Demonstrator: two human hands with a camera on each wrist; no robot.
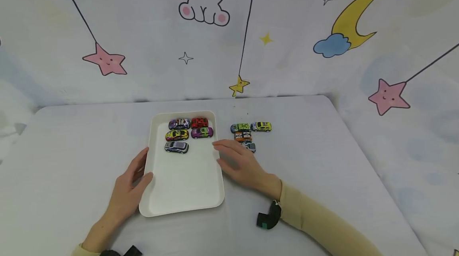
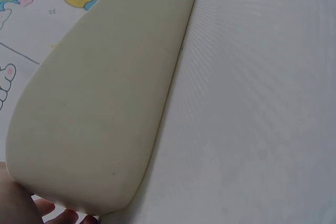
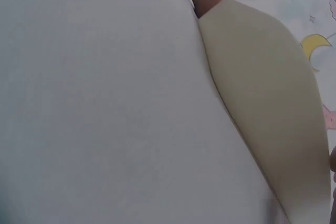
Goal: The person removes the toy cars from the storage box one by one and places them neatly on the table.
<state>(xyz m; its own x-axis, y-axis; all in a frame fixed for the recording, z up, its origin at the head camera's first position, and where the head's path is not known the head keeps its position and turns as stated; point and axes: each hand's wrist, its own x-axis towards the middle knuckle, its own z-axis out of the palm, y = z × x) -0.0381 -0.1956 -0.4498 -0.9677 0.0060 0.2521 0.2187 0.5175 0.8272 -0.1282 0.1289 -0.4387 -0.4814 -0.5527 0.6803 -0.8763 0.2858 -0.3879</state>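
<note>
A white tray lies lengthwise before me, its outer wall filling much of the left wrist view. My left hand grips its left side, thumb at the rim and fingers along the outside. At the right rim, my right hand has its fingertips on the edge, fingers loosely bent. Inside the tray's far end sit a purple-white toy car, a red one, a yellow-red one, a purple-green one and a silver one.
Right of the tray, on the white-covered table, stand a green-blue toy car, a yellow one and an orange one. A pale car is partly hidden behind my right hand. A printed backdrop rises behind.
</note>
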